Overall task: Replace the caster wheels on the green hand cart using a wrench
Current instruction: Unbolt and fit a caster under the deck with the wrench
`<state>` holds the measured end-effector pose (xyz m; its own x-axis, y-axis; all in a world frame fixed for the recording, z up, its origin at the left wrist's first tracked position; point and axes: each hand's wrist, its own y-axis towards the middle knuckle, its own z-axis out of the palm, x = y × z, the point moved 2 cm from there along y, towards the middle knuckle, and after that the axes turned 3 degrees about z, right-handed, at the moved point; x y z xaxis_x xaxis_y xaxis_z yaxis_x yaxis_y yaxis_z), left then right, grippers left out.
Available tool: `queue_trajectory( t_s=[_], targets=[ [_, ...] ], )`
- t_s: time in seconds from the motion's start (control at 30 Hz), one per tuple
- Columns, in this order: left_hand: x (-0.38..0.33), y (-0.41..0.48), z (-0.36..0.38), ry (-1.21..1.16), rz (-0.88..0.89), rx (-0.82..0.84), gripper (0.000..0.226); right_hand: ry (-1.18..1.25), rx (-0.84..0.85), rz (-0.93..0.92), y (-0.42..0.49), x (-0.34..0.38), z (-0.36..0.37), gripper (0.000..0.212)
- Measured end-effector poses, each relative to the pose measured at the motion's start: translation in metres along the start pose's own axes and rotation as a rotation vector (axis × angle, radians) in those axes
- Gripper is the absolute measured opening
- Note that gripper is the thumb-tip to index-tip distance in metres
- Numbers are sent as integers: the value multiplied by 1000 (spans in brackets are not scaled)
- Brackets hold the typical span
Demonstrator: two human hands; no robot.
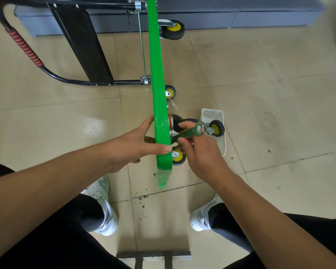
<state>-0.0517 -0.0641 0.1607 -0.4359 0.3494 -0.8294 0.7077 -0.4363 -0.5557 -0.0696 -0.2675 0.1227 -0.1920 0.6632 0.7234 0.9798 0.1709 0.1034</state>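
Note:
The green hand cart stands on its side edge, its deck running away from me. My left hand grips the near end of the deck, thumb over the top edge. My right hand holds a green wrench against the mount of a larger black caster with an orange hub on the cart's underside. A small yellow-hubbed caster sits just below, partly hidden by my right hand. Two more yellow-hubbed casters are fixed farther along.
A white plastic tray on the tiled floor to the right holds a loose yellow-hubbed caster. The cart's black folded handle with a red grip lies to the left. Grey cabinets line the far wall. My white shoes flank the cart's end.

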Motion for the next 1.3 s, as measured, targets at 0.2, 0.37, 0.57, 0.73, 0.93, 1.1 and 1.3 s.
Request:
queue_trajectory(
  t_s=[0.2,0.37,0.57,0.73,0.93,1.1,1.3],
  targets=[
    [0,0,0,-2,-1,-5,110,-105,38,-43,7,4,8,17],
    [-1,-2,0,-2,0,11,110,-200,66,-79,0,3,15,23],
    [0,-1,0,-1,-11,-1,112,-120,90,-158,-28,1,24,41],
    [1,-1,0,3,-7,-9,109,-197,52,-302,-43,-19,39,19],
    [-1,-2,1,0,-3,-7,107,-185,20,-321,-53,-50,65,43],
    [-1,-1,1,-5,-2,0,108,-198,23,-393,-48,-63,75,16],
    [0,-1,-1,4,-9,-4,110,-245,91,-398,-46,-69,69,22]
  ],
)
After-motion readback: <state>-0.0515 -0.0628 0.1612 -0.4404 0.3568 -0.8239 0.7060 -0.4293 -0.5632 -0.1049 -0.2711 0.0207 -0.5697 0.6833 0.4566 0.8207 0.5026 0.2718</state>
